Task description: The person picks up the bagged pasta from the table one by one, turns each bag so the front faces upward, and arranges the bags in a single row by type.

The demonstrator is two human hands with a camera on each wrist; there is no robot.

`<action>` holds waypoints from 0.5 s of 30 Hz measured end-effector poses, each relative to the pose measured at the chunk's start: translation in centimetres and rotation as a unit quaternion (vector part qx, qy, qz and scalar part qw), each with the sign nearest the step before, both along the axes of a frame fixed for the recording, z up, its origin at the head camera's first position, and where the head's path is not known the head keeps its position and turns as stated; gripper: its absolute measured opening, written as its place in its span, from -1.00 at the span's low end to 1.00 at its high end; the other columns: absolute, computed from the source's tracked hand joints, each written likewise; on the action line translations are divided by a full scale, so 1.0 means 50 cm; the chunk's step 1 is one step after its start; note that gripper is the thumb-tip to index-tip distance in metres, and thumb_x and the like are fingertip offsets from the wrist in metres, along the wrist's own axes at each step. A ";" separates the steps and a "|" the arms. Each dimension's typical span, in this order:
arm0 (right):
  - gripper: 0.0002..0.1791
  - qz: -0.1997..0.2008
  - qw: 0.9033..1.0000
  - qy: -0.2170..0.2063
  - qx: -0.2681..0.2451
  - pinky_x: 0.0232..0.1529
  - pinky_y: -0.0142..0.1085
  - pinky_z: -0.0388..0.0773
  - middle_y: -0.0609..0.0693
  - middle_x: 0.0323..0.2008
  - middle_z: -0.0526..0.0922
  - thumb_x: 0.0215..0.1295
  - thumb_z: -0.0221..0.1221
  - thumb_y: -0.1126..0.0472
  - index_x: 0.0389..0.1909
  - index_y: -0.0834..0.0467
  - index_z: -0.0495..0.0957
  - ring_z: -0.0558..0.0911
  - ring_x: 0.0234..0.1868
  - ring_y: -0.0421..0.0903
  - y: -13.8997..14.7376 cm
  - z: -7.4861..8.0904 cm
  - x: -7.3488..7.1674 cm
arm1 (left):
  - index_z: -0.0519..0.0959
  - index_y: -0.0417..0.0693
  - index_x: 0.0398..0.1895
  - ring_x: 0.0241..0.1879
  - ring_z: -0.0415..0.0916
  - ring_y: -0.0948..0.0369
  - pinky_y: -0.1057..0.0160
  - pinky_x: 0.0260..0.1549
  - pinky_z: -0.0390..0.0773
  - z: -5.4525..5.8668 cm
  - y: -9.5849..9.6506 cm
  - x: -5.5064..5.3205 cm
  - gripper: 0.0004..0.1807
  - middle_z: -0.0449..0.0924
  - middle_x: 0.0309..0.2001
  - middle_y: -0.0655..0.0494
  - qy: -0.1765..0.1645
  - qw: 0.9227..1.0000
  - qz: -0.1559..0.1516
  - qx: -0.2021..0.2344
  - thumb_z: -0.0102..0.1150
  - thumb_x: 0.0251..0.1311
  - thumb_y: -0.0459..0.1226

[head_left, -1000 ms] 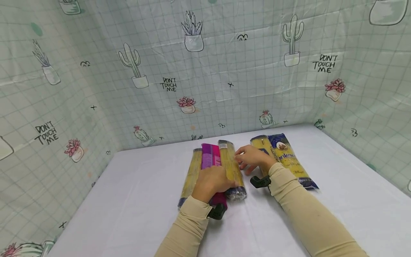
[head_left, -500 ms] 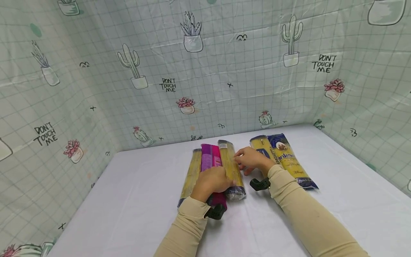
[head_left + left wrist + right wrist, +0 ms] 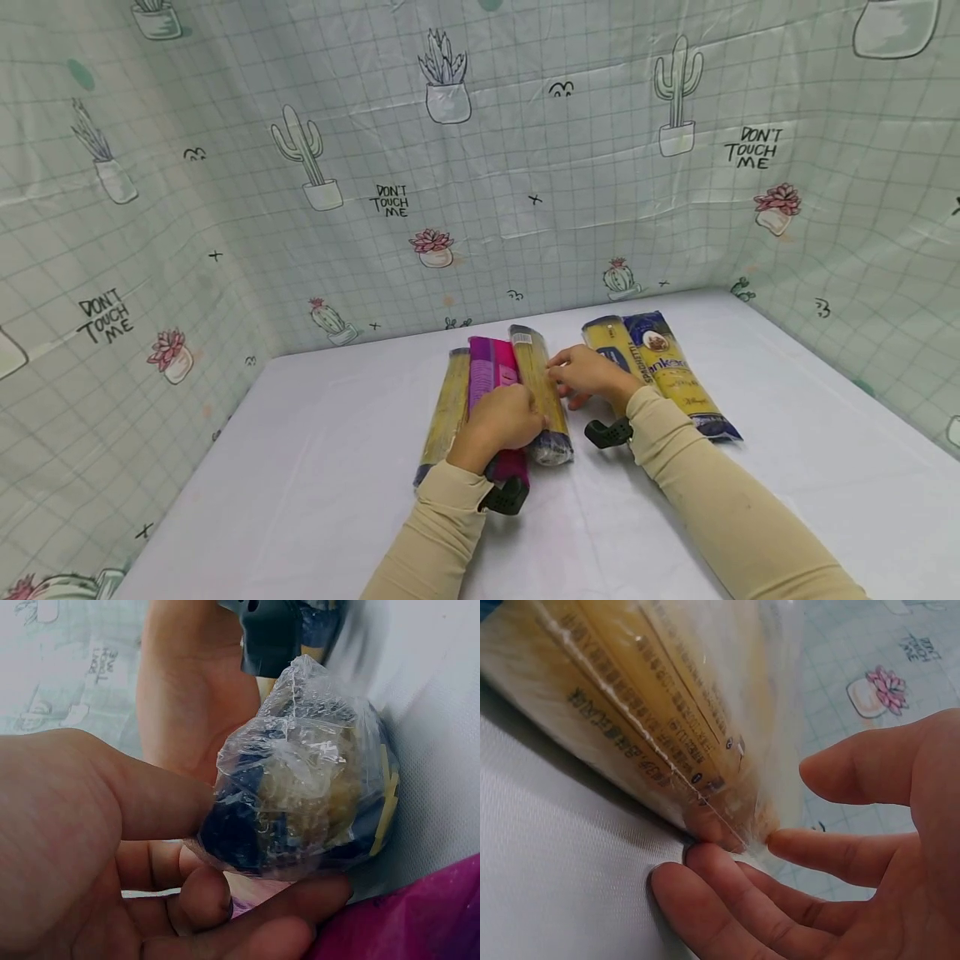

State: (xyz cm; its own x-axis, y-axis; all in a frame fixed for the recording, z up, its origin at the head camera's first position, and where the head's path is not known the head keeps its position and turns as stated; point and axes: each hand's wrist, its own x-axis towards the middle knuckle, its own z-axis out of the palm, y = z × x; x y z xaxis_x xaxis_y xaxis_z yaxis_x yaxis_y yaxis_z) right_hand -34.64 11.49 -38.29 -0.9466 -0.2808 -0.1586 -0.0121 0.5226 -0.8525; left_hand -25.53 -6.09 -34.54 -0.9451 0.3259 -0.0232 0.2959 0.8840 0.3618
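Between the two hands in the head view lies a clear plastic pack of spaghetti (image 3: 534, 367) with dark blue ends. My left hand (image 3: 504, 418) grips its near end. The left wrist view shows the thumb and fingers around the crinkled end of the spaghetti pack (image 3: 300, 787). My right hand (image 3: 588, 372) is at the pack's right side, and its fingertips touch the wrapper's lower edge in the right wrist view, with the thumb (image 3: 855, 769) apart. A purple and pink pack (image 3: 489, 360) lies just left of the held pack, partly covered by my left hand.
Another yellow pasta pack (image 3: 446, 417) lies left of the purple one. On the right, a pack marked spaghetti (image 3: 613, 335) is partly hidden by my right hand, and a blue and yellow pasta pack (image 3: 682, 387) overlaps it. Patterned cloth (image 3: 480, 167) stands behind the white table (image 3: 337, 442).
The left hand has shifted very slightly on the pack's near end. The right hand stays beside the pack, and the packs look almost unmoved.
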 end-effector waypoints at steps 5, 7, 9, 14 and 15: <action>-0.55 0.000 1.000 -0.001 -0.008 -0.44 -0.20 0.68 0.15 -0.26 0.62 0.42 0.05 0.23 0.24 0.36 0.48 0.62 -0.37 -0.06 0.002 -0.004 -0.003 | 0.38 0.00 -0.71 -0.63 0.29 0.24 0.30 -0.62 0.28 -0.004 -0.001 -0.003 -0.62 0.28 -0.71 0.22 0.012 1.000 -0.013 0.021 0.27 0.21 -0.22; -0.56 0.000 1.000 -0.001 -0.010 -0.44 -0.20 0.68 0.15 -0.26 0.62 0.43 0.04 0.23 0.24 0.36 0.48 0.62 -0.38 -0.06 0.002 -0.003 -0.002 | 0.35 0.00 -0.72 -0.65 0.25 0.25 0.31 -0.64 0.24 -0.004 -0.001 -0.004 -0.62 0.24 -0.72 0.23 0.018 0.999 -0.017 0.024 0.26 0.18 -0.25; -0.56 -0.001 1.000 -0.002 -0.012 -0.44 -0.20 0.68 0.16 -0.23 0.62 0.42 0.04 0.23 0.24 0.37 0.48 0.63 -0.37 -0.05 0.002 -0.001 0.001 | 0.33 0.00 -0.73 -0.66 0.21 0.26 0.31 -0.66 0.21 -0.005 -0.001 -0.005 -0.62 0.20 -0.72 0.24 0.023 0.999 -0.023 0.032 0.25 0.16 -0.28; -0.56 -0.006 1.000 -0.008 -0.010 -0.42 -0.20 0.68 0.18 -0.15 0.61 0.45 0.03 0.22 0.24 0.37 0.47 0.63 -0.29 -0.04 0.001 0.004 0.005 | 0.26 0.02 -0.77 -0.69 0.11 0.29 0.33 -0.69 0.12 -0.005 -0.001 -0.005 -0.60 0.13 -0.75 0.27 0.033 0.997 -0.044 0.054 0.21 0.10 -0.35; -0.57 -0.007 1.000 -0.010 -0.009 -0.42 -0.21 0.68 0.17 -0.15 0.61 0.46 0.03 0.21 0.23 0.36 0.48 0.62 -0.28 -0.04 0.001 0.005 0.005 | 0.24 0.02 -0.77 -0.70 0.10 0.29 0.33 -0.70 0.11 -0.006 0.000 -0.005 -0.59 0.12 -0.75 0.27 0.034 0.997 -0.047 0.058 0.20 0.09 -0.37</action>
